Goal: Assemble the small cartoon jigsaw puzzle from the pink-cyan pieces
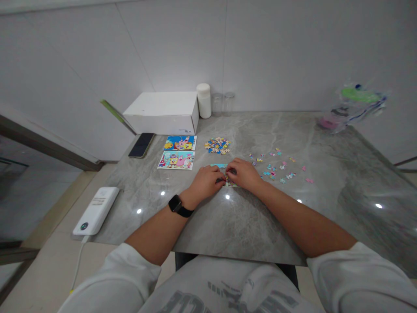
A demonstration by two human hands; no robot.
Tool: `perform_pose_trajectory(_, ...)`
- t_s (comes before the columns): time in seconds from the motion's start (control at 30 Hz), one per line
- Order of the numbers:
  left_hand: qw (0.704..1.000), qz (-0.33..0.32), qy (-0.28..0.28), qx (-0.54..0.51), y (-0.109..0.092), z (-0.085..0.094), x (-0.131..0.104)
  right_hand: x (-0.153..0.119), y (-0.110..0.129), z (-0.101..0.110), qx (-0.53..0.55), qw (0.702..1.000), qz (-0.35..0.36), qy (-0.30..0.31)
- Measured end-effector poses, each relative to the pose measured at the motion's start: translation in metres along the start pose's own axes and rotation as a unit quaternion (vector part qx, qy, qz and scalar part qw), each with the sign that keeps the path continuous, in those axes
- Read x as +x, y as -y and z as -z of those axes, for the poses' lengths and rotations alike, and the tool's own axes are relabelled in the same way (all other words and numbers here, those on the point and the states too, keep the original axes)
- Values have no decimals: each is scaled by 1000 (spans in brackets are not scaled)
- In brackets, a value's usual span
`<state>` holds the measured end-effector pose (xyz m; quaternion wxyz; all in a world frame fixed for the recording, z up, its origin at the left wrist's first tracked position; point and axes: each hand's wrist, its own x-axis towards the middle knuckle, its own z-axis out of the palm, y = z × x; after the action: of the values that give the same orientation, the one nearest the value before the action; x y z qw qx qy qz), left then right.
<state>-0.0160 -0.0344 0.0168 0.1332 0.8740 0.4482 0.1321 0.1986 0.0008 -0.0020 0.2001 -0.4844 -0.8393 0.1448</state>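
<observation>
Both my hands meet over a small, partly joined jigsaw puzzle (219, 166) on the grey marbled table. My left hand (208, 180), with a black watch on its wrist, has its fingers curled at the puzzle's left part. From the other side my right hand (243, 171) pinches at the middle of it. Whether a piece sits between the fingertips is too small to make out. The hands cover most of the puzzle. Loose jigsaw pieces (272, 167) lie scattered to the right of my right hand. A heap of other pieces (217, 145) rests just beyond the hands.
Two cartoon picture cards (176, 161) lie left of the heap, near a phone (141, 145). Behind stand a white box (163, 108), a white bottle (204, 101) and two glass jars (223, 104). A power bank (96, 211) sits at the left edge, a plastic bag (355, 108) at the far right.
</observation>
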Motion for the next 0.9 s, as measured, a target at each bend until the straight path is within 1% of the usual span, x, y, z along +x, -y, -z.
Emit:
perform_pose_trajectory(0.17, 1000, -6, -2, -10, 0, 1, 0, 1, 1, 8, 54, 996, -16, -66)
perform_pose_trajectory(0.23, 1000, -9, -2, -8, 0, 1, 0, 2, 1, 15, 68, 993, -30, -94)
perform_pose_trajectory(0.3, 1000, -9, 0, -2, 1, 1, 1, 2, 0, 27, 76, 989, -42, -120)
perform_pose_trajectory(0.37, 1000, -8, 3, 3, 2, 0, 2, 1, -2, 44, 76, 984, -52, -151)
perform_pose_trajectory(0.43, 1000, -11, 5, 6, 3, -1, 2, -2, -6, 66, 71, 976, -63, -195)
perform_pose_trajectory(0.57, 1000, -24, 7, 5, 3, 0, 2, -17, -22, 112, 69, 945, -87, -307)
perform_pose_trajectory(0.63, 999, -34, 5, 2, 2, 0, 1, -28, -33, 125, 68, 933, -101, -339)
perform_pose_trajectory(0.67, 999, -38, 3, 1, 2, 0, 1, -35, -39, 129, 67, 929, -111, -346)
perform_pose_trajectory(0.73, 999, -46, -3, -7, 3, -1, 1, -47, -50, 127, 69, 925, -135, -349)
perform_pose_trajectory(0.9, 996, -43, -37, -64, 9, -4, 4, -70, -75, 104, 64, 928, -175, -323)
